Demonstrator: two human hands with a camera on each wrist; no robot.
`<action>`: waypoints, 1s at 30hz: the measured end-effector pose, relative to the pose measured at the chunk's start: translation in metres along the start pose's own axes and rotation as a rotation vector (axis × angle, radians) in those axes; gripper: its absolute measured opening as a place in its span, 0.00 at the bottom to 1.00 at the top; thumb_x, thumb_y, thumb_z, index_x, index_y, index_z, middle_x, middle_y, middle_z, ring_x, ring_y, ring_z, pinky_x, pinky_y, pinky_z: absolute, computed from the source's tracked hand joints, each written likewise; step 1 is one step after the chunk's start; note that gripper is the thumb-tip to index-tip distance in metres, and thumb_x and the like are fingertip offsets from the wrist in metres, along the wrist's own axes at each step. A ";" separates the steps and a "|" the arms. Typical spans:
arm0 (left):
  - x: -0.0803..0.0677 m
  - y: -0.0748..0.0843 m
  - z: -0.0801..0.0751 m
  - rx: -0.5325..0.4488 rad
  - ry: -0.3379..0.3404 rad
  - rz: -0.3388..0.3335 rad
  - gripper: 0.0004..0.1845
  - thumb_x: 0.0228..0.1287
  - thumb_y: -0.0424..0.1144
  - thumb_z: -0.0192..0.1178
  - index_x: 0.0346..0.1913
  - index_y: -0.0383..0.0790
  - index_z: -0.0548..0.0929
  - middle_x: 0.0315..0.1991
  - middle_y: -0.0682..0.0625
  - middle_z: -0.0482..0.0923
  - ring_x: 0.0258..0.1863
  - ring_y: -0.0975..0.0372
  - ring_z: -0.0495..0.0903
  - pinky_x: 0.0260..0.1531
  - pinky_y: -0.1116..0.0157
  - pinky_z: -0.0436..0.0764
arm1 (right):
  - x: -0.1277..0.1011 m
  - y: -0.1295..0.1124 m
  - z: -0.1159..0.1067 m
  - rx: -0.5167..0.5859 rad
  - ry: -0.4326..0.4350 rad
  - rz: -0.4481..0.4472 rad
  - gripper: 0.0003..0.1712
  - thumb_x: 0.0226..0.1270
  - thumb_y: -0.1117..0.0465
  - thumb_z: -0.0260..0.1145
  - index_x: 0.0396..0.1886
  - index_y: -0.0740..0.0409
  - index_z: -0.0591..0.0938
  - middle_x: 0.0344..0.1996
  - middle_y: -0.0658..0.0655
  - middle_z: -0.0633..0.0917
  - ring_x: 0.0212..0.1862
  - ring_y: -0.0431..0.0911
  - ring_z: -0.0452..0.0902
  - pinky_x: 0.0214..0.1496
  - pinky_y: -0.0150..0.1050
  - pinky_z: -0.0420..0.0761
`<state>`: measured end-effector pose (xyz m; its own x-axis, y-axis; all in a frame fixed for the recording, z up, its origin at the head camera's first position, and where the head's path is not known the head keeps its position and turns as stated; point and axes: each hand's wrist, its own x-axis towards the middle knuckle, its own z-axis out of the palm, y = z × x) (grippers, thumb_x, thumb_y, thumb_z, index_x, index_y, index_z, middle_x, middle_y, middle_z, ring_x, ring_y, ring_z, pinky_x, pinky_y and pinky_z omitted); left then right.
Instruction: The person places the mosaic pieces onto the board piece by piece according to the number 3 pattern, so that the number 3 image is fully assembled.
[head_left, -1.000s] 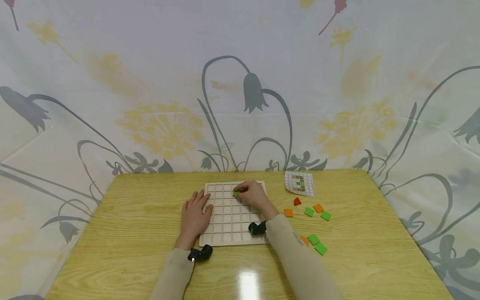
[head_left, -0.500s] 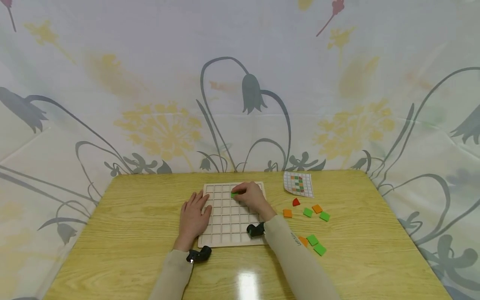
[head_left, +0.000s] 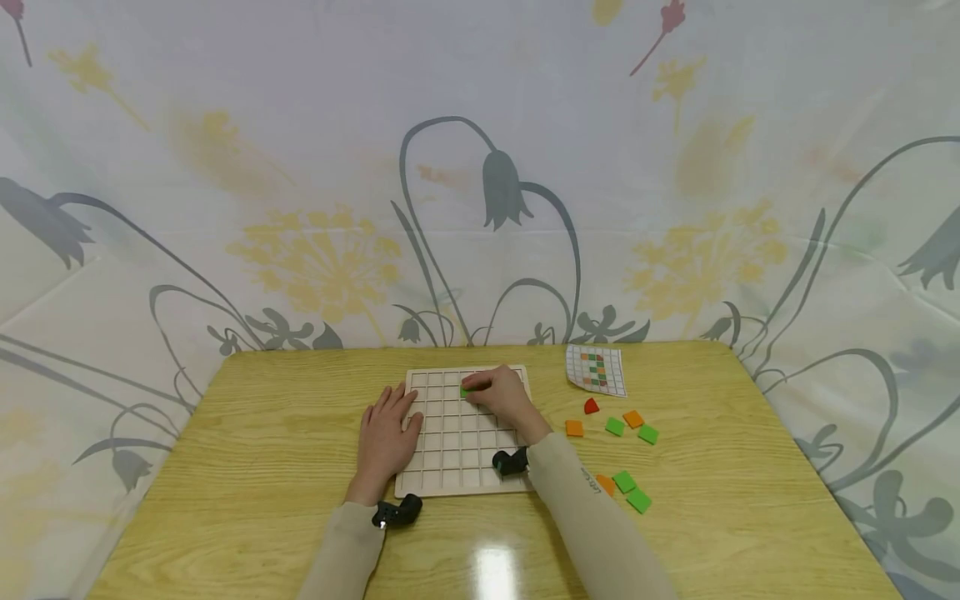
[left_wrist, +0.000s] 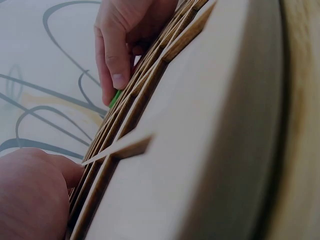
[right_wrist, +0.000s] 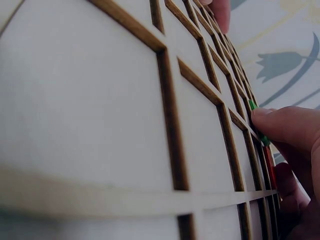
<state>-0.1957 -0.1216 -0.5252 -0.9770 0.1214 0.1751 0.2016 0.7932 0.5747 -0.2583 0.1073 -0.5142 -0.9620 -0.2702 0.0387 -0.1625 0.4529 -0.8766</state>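
A pale wooden grid board (head_left: pixel 450 459) lies on the table in the head view, its cells divided by thin raised strips. My right hand (head_left: pixel 504 398) is over the board's far part and pinches a small green square tile (head_left: pixel 464 391) at a cell there. In the right wrist view the thumb is on the green tile (right_wrist: pixel 253 104), and a red piece (right_wrist: pixel 270 169) sits in the grid close beside it, partly behind the fingers. My left hand (head_left: pixel 387 442) rests with spread fingers along the board's left edge, holding nothing.
Right of the board lie a red quarter-round piece (head_left: pixel 592 406), an orange square tile (head_left: pixel 573 428), and several more green and orange pieces; the right sleeve partly covers one orange piece (head_left: pixel 605 484). A printed pattern card (head_left: pixel 597 370) lies behind them. A flower-printed cloth hangs behind the table.
The right hand stays at the same far cell with the green tile, its fingers shifting only slightly. The left hand keeps its place; the whole head view drifts a little.
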 end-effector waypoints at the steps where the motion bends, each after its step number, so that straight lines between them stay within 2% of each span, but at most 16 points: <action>1: -0.001 0.000 0.000 0.000 0.001 -0.001 0.24 0.76 0.43 0.53 0.70 0.39 0.73 0.75 0.42 0.61 0.76 0.46 0.51 0.71 0.41 0.46 | 0.000 0.000 0.000 -0.001 -0.002 -0.001 0.08 0.62 0.66 0.73 0.40 0.55 0.92 0.48 0.51 0.88 0.57 0.50 0.80 0.56 0.44 0.81; 12: -0.003 -0.002 0.000 -0.002 0.005 -0.002 0.24 0.76 0.44 0.52 0.70 0.39 0.73 0.75 0.43 0.61 0.76 0.47 0.52 0.71 0.41 0.47 | -0.001 -0.001 0.001 -0.012 -0.009 -0.018 0.07 0.62 0.66 0.73 0.40 0.56 0.92 0.47 0.51 0.88 0.56 0.50 0.81 0.56 0.44 0.81; 19: -0.002 -0.001 0.001 0.003 0.011 0.000 0.24 0.76 0.44 0.52 0.70 0.40 0.73 0.75 0.44 0.61 0.76 0.47 0.51 0.72 0.41 0.47 | -0.002 -0.001 -0.005 0.054 0.002 0.001 0.09 0.63 0.68 0.71 0.43 0.59 0.91 0.49 0.54 0.87 0.55 0.51 0.81 0.54 0.42 0.82; 26: -0.001 0.000 0.001 -0.004 0.022 0.003 0.24 0.76 0.44 0.53 0.70 0.39 0.74 0.75 0.43 0.61 0.76 0.47 0.52 0.71 0.41 0.47 | -0.002 0.002 -0.016 0.105 0.023 0.002 0.12 0.66 0.68 0.67 0.48 0.63 0.88 0.49 0.58 0.87 0.45 0.49 0.85 0.48 0.41 0.84; 30: 0.000 0.000 0.000 0.006 0.010 -0.001 0.25 0.76 0.44 0.53 0.70 0.40 0.73 0.75 0.44 0.61 0.76 0.47 0.51 0.72 0.41 0.47 | -0.002 0.003 -0.022 0.101 0.030 0.017 0.12 0.67 0.67 0.68 0.49 0.61 0.89 0.51 0.57 0.87 0.47 0.47 0.84 0.49 0.41 0.83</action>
<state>-0.1952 -0.1214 -0.5252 -0.9765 0.1148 0.1824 0.2001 0.7971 0.5697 -0.2618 0.1278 -0.5068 -0.9707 -0.2374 0.0364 -0.1248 0.3692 -0.9209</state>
